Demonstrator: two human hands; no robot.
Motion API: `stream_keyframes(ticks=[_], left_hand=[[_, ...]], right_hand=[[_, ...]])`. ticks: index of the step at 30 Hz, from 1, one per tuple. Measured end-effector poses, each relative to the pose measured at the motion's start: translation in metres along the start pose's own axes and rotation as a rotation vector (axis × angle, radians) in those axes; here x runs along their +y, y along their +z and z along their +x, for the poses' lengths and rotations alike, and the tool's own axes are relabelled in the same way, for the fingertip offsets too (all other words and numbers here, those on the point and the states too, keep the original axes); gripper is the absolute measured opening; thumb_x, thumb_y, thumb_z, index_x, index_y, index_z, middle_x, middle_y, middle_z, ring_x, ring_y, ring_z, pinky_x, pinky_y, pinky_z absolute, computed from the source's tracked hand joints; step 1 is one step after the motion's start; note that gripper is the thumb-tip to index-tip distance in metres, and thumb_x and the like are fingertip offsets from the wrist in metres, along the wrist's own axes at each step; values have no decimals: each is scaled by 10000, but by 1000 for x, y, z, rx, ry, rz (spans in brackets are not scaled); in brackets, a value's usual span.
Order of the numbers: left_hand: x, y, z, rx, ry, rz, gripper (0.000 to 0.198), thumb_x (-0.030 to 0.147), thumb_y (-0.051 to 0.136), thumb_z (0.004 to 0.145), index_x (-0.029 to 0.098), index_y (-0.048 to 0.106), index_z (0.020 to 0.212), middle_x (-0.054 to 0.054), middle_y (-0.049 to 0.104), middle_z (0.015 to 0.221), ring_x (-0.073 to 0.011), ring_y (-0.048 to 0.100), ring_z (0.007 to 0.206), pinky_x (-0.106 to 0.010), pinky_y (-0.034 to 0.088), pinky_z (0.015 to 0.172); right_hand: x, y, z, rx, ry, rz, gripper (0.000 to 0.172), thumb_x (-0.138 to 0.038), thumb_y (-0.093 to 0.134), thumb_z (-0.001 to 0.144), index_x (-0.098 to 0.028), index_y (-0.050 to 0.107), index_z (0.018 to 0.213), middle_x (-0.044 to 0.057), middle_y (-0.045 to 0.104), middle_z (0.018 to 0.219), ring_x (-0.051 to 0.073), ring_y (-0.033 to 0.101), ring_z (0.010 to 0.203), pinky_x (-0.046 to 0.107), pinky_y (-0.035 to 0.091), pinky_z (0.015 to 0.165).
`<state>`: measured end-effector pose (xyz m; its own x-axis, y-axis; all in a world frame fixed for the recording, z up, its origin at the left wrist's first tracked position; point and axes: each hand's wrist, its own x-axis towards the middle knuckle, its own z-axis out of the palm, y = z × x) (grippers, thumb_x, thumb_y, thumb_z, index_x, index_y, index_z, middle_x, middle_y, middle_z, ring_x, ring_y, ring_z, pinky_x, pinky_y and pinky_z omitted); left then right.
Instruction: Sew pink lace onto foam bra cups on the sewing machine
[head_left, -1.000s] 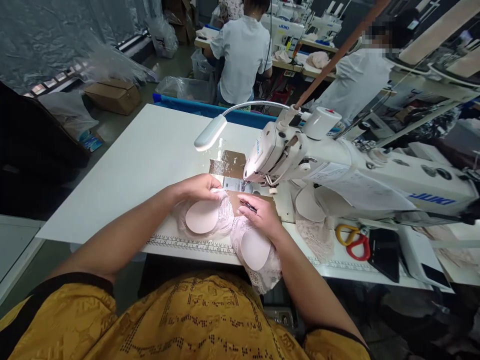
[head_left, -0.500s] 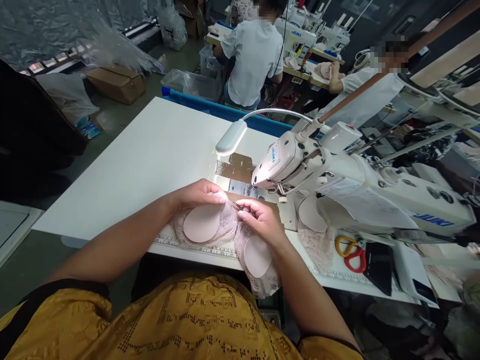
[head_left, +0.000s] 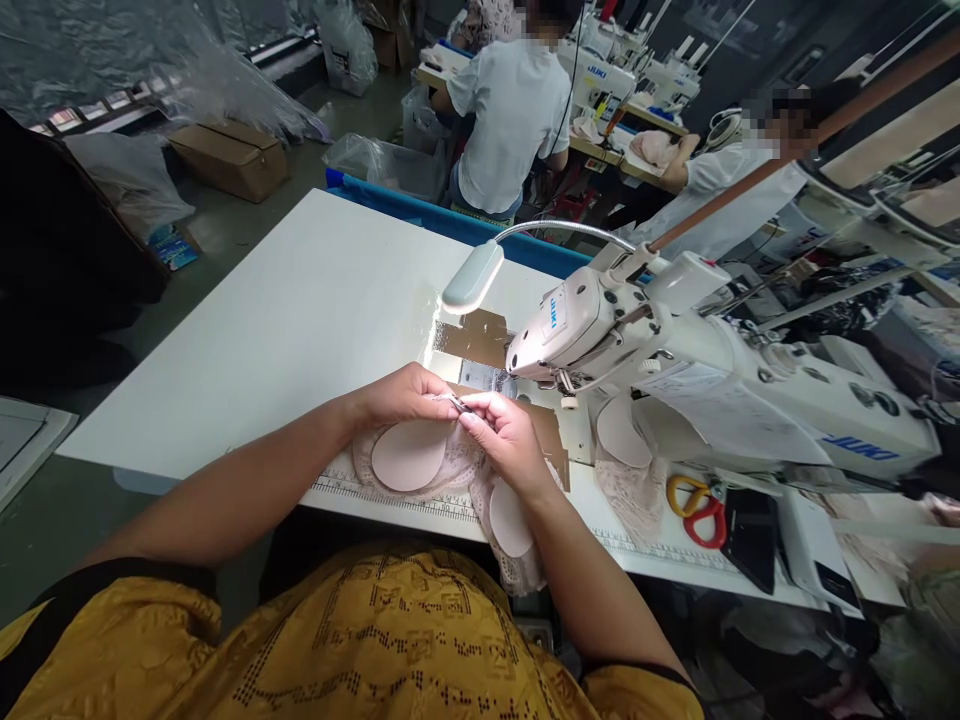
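A pale pink lace bra (head_left: 411,458) with two padded cups lies at the near edge of the white sewing table (head_left: 300,310). My left hand (head_left: 397,393) pinches the lace at the top of the left cup. My right hand (head_left: 504,435) holds a small dark thread snipper (head_left: 459,404), its tip at the lace between my two hands. The second cup (head_left: 510,520) hangs over the table's edge under my right wrist. The white sewing machine (head_left: 675,350) stands just right of my hands.
A gooseneck lamp (head_left: 472,277) leans over the needle area. Another lace piece with a cup (head_left: 626,440) lies under the machine arm. Yellow-and-red scissors (head_left: 694,500) and a black case (head_left: 750,520) sit at the right. Two people in white shirts work at machines behind.
My right hand has lifted off the lace and brought the snipper up to my left fingertips. The bra has bunched slightly toward the left. The view has shifted a little.
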<state>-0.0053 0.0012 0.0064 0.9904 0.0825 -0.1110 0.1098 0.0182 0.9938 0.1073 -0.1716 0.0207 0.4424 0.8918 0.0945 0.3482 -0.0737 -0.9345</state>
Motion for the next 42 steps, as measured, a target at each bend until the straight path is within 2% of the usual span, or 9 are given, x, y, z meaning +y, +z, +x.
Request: stream_keyframes(ticks=[4, 8, 13, 19, 30, 34, 37, 40, 42], left_hand=[[0, 1, 0, -11, 2, 34, 311, 423, 724, 770, 112, 720, 780, -19, 595, 691, -122, 516, 681, -215, 372, 606], [2, 2, 0, -37, 34, 77, 290, 406, 723, 779, 126, 728, 852, -31, 633, 788, -126, 532, 741, -212, 386, 656], [6, 5, -1, -31, 36, 125, 333, 420, 725, 760, 107, 646, 677, 20, 472, 612, -82, 397, 588, -205, 283, 537], [12, 8, -2, -19, 5, 106, 327, 373, 731, 725, 108, 592, 593, 33, 410, 559, -65, 330, 532, -209, 237, 501], [10, 3, -2, -40, 10, 228, 310, 425, 689, 760, 120, 656, 722, 2, 546, 664, -110, 471, 632, -212, 325, 565], [17, -8, -12, -135, -63, 304, 238, 362, 644, 781, 147, 661, 884, -29, 625, 879, -160, 556, 780, -224, 383, 640], [21, -9, -18, -114, -158, 572, 122, 254, 602, 732, 163, 592, 813, -18, 601, 829, -172, 542, 740, -237, 343, 589], [26, -1, -20, -103, -198, 845, 74, 193, 538, 702, 171, 467, 700, -15, 543, 727, -166, 492, 656, -262, 283, 550], [30, 5, -23, -141, -188, 964, 98, 175, 504, 712, 176, 413, 675, -17, 520, 697, -163, 468, 623, -276, 266, 545]], right_hand=[[4, -1, 0, 50, -10, 1, 166, -324, 617, 850, -186, 685, 913, 41, 669, 900, 159, 605, 825, 300, 471, 764], [6, -8, -3, -1, 135, 129, 254, -385, 649, 818, -181, 655, 969, 27, 640, 821, 138, 569, 710, 280, 470, 664], [6, -13, -4, -107, 159, 155, 300, -418, 676, 795, -187, 649, 985, 39, 641, 860, 158, 583, 775, 285, 474, 684], [6, -11, -2, -139, 135, 124, 296, -428, 653, 812, -185, 645, 981, 50, 649, 893, 168, 597, 801, 299, 490, 698], [3, -15, -5, -54, 162, 123, 289, -446, 614, 821, -170, 632, 905, 16, 593, 763, 128, 534, 660, 260, 441, 612], [5, -53, -33, -9, 312, -273, 417, -523, 598, 823, -204, 625, 1091, 29, 609, 823, 174, 571, 751, 286, 438, 662], [12, -79, -58, -26, 444, -587, 457, -502, 672, 759, -210, 632, 1108, 61, 657, 939, 226, 596, 847, 309, 439, 692], [20, -86, -75, -92, 463, -678, 255, -440, 604, 811, -201, 626, 898, 33, 638, 798, 201, 566, 730, 293, 394, 627], [22, -82, -78, -98, 400, -678, 241, -424, 536, 856, -202, 561, 767, 13, 583, 702, 184, 528, 665, 291, 368, 605]])
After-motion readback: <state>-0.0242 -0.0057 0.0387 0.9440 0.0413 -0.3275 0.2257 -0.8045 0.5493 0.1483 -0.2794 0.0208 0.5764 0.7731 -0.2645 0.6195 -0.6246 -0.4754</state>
